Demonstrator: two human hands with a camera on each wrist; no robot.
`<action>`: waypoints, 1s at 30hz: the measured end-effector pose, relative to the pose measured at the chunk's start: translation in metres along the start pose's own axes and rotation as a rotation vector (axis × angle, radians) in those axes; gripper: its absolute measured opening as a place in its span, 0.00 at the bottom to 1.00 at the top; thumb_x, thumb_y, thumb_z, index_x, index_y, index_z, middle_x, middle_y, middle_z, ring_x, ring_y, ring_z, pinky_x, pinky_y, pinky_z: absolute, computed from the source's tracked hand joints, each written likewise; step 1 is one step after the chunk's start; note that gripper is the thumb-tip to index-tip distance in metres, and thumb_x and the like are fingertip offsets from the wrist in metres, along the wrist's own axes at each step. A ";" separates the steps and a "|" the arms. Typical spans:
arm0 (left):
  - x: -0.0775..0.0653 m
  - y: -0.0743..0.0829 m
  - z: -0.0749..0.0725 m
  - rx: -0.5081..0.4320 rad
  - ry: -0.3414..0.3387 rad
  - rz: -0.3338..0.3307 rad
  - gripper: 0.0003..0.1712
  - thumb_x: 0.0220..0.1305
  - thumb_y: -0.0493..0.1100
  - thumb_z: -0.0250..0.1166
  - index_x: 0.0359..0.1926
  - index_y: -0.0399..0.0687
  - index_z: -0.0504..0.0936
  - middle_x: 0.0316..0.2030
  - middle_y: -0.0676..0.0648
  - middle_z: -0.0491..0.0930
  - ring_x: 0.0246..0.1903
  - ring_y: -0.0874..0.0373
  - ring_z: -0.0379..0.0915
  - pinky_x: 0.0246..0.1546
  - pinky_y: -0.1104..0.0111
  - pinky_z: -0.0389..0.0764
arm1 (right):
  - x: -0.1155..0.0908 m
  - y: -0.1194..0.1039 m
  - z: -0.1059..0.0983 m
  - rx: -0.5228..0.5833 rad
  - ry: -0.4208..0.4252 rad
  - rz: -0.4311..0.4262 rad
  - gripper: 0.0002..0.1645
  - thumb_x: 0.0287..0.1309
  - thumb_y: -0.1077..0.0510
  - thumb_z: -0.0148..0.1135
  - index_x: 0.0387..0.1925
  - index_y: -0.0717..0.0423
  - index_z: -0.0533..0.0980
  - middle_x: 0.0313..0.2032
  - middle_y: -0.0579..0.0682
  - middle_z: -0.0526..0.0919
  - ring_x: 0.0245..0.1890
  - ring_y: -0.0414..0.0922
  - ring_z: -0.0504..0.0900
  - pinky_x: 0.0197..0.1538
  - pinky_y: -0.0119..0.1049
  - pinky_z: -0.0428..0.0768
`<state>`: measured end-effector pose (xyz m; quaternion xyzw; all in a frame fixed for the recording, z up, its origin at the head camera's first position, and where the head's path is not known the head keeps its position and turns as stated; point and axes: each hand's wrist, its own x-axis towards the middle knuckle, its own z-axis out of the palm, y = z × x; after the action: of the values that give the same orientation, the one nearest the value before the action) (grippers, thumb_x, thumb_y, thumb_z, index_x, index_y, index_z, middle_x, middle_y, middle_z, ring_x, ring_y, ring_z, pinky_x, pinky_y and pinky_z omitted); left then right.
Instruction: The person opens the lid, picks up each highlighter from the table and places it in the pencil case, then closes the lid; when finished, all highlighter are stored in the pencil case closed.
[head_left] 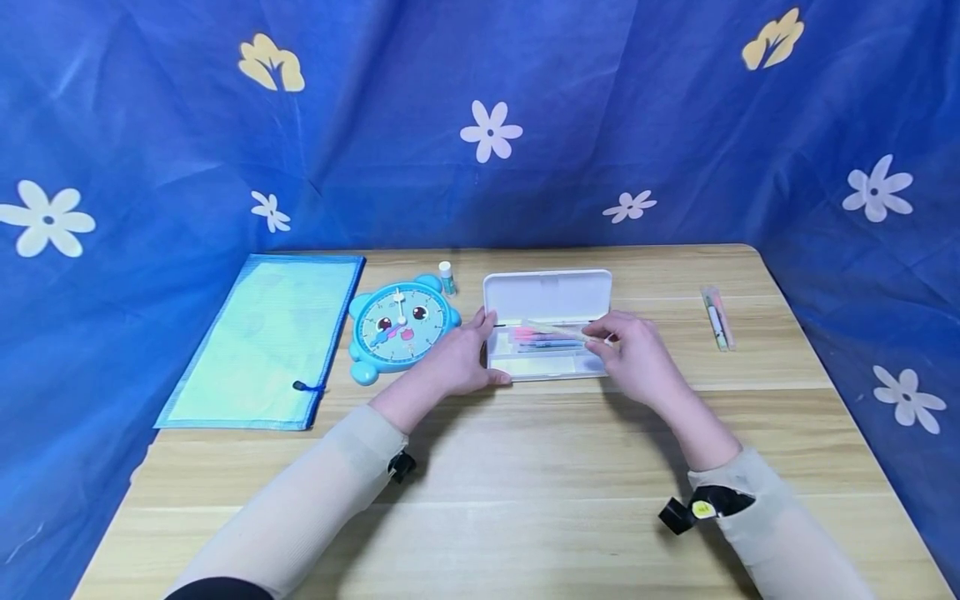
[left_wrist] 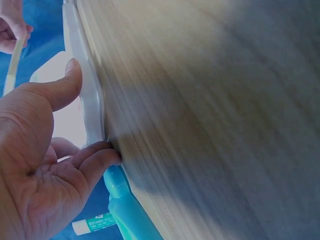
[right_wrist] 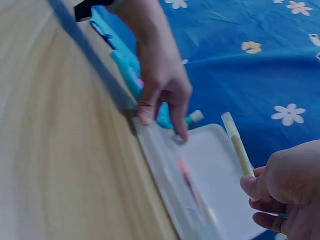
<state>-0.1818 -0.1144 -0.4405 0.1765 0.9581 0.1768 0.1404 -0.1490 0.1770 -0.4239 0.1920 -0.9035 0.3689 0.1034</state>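
A white pencil case point(head_left: 517, 367) lies on the table with its lid point(head_left: 551, 297) raised at the back. My left hand point(head_left: 467, 357) holds the case's left end, thumb at the front edge and fingers round the side. Above the case's right part, my right hand point(head_left: 636, 354) pinches a pale yellow pen point(right_wrist: 241, 152) with a clear cap. The pen's capped end points left over the tray in the head view. Several pens point(head_left: 536, 337), pink and blue among them, lie in the back compartment, partly covered by the yellow pen.
Left of the case is a blue toy clock point(head_left: 393, 337) with a face, and a glue stick point(head_left: 447, 279) stands behind it. A light-blue zip folder point(head_left: 255, 342) lies at the far left. Two pens point(head_left: 716, 318) lie to the right. A blue curtain point(head_left: 555, 192) hangs behind the table.
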 end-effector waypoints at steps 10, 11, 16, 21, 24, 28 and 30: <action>0.001 -0.001 0.000 -0.006 -0.004 -0.003 0.71 0.55 0.66 0.80 0.85 0.41 0.49 0.83 0.36 0.47 0.77 0.34 0.53 0.77 0.50 0.61 | 0.005 0.001 0.030 -0.073 -0.122 -0.071 0.08 0.62 0.69 0.73 0.44 0.61 0.89 0.44 0.56 0.90 0.49 0.56 0.87 0.59 0.56 0.80; 0.001 -0.001 0.000 -0.006 -0.005 -0.005 0.71 0.55 0.66 0.80 0.85 0.42 0.49 0.83 0.36 0.47 0.77 0.34 0.53 0.77 0.50 0.60 | 0.005 0.001 0.033 -0.087 -0.130 -0.083 0.08 0.62 0.69 0.73 0.43 0.61 0.89 0.44 0.56 0.90 0.50 0.56 0.87 0.59 0.56 0.80; 0.000 0.000 0.000 -0.008 -0.002 -0.006 0.71 0.55 0.65 0.81 0.85 0.41 0.49 0.83 0.36 0.47 0.77 0.35 0.53 0.76 0.50 0.61 | 0.007 0.003 0.042 -0.135 -0.169 -0.126 0.08 0.61 0.70 0.73 0.42 0.61 0.89 0.44 0.56 0.90 0.51 0.56 0.86 0.61 0.55 0.80; 0.001 -0.001 0.000 -0.008 -0.004 -0.006 0.71 0.55 0.66 0.80 0.85 0.42 0.49 0.83 0.36 0.47 0.77 0.36 0.54 0.76 0.51 0.61 | 0.007 0.004 0.046 -0.142 -0.216 -0.137 0.08 0.62 0.70 0.72 0.43 0.61 0.89 0.43 0.54 0.89 0.50 0.54 0.86 0.58 0.52 0.83; 0.001 0.000 0.000 -0.005 -0.003 -0.007 0.71 0.55 0.66 0.80 0.85 0.42 0.49 0.83 0.36 0.47 0.77 0.36 0.54 0.76 0.51 0.61 | 0.007 0.005 0.047 -0.142 -0.248 -0.161 0.07 0.64 0.68 0.72 0.42 0.60 0.89 0.41 0.51 0.88 0.48 0.52 0.86 0.56 0.50 0.84; 0.001 0.000 0.000 -0.008 -0.003 -0.005 0.71 0.55 0.65 0.80 0.85 0.42 0.49 0.83 0.36 0.47 0.77 0.35 0.54 0.76 0.51 0.61 | 0.007 0.007 0.047 -0.133 -0.287 -0.199 0.07 0.66 0.68 0.71 0.42 0.58 0.90 0.39 0.48 0.85 0.45 0.48 0.84 0.52 0.46 0.84; 0.001 0.000 0.000 -0.012 -0.004 -0.007 0.71 0.55 0.65 0.81 0.85 0.42 0.49 0.83 0.36 0.46 0.77 0.35 0.53 0.76 0.51 0.61 | 0.007 0.008 0.046 -0.126 -0.302 -0.212 0.07 0.66 0.69 0.71 0.42 0.59 0.90 0.38 0.47 0.84 0.44 0.46 0.83 0.50 0.44 0.84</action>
<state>-0.1826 -0.1142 -0.4407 0.1727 0.9574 0.1815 0.1439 -0.1608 0.1478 -0.4595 0.3325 -0.9048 0.2656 0.0170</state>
